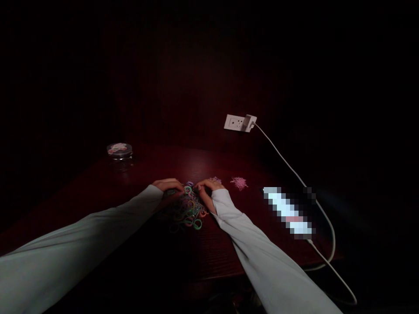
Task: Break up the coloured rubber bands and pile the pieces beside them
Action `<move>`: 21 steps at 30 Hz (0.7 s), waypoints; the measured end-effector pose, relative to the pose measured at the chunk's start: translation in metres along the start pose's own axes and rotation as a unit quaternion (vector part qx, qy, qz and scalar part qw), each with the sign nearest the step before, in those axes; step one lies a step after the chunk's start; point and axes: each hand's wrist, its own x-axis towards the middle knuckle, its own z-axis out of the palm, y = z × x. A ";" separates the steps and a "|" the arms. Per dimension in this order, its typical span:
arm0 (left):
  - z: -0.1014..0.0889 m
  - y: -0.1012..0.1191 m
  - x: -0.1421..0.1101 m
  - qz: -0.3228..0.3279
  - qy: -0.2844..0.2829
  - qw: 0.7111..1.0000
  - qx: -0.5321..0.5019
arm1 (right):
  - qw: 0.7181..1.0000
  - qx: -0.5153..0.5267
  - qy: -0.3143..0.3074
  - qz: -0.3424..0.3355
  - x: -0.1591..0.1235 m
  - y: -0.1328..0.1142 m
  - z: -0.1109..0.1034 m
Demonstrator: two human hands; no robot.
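Although the feed I'm working from is very dark, I can make out both hands on a heap of colored rubber bands [187,213] on a dark wooden table [222,248]. The left hand [168,186] rests at the heap's far left edge and the right hand [208,188] at its far right edge, both curled down and a little apart, with bands showing between them. Whether either is pinching a band I can't tell from here; they may only be touching. Both arms wear pale sleeves [255,240]. Two small pink clusters [238,183] lie just past the heap, to the right. A capped glass jar [119,151] stands well beyond it to the left. Farther right of the heap, a white cable [322,209] runs from a wall socket [240,123] down beside a pixelated object [288,212] I can't identify.
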 end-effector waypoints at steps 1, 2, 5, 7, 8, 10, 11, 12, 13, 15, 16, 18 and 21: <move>0.000 0.000 0.000 -0.009 0.007 1.000 0.008 | 1.000 -0.018 -0.011 -0.015 -0.003 -0.001 0.000; 0.000 0.000 0.000 -0.019 0.013 1.000 0.015 | 0.999 -0.031 -0.018 -0.026 -0.005 -0.002 0.000; -0.001 -0.003 0.001 -0.041 0.024 0.998 0.036 | 0.999 -0.021 -0.018 -0.039 -0.006 -0.004 -0.003; -0.002 -0.005 0.001 -0.045 0.026 0.997 0.048 | 0.998 0.002 -0.017 -0.052 -0.006 -0.005 -0.005; -0.003 -0.007 0.002 -0.044 0.026 0.997 0.056 | 0.998 0.011 -0.019 -0.061 -0.006 -0.005 -0.005; -0.004 -0.008 0.002 -0.048 0.022 0.996 0.074 | 0.996 0.023 -0.031 -0.080 -0.006 -0.006 -0.004; -0.004 -0.007 0.002 -0.055 0.018 0.995 0.085 | 0.995 0.027 -0.042 -0.089 -0.007 -0.006 -0.003; -0.005 -0.006 0.002 -0.064 0.014 0.993 0.097 | 0.994 0.028 -0.054 -0.095 -0.008 -0.006 -0.002; -0.005 -0.005 0.002 -0.073 0.009 0.991 0.110 | 0.992 0.028 -0.067 -0.099 -0.009 -0.006 -0.001; -0.005 0.000 0.002 -0.086 -0.007 0.987 0.135 | 0.991 0.029 -0.085 -0.098 -0.011 -0.005 0.002; -0.005 0.002 0.001 -0.090 -0.016 0.985 0.145 | 0.991 0.034 -0.090 -0.093 -0.012 -0.004 0.003; -0.004 0.005 0.001 -0.093 -0.030 0.983 0.155 | 0.991 0.057 -0.094 -0.080 -0.012 -0.002 0.005; -0.002 0.003 0.000 -0.093 -0.033 0.984 0.147 | 0.987 0.104 -0.100 -0.065 -0.012 -0.001 0.007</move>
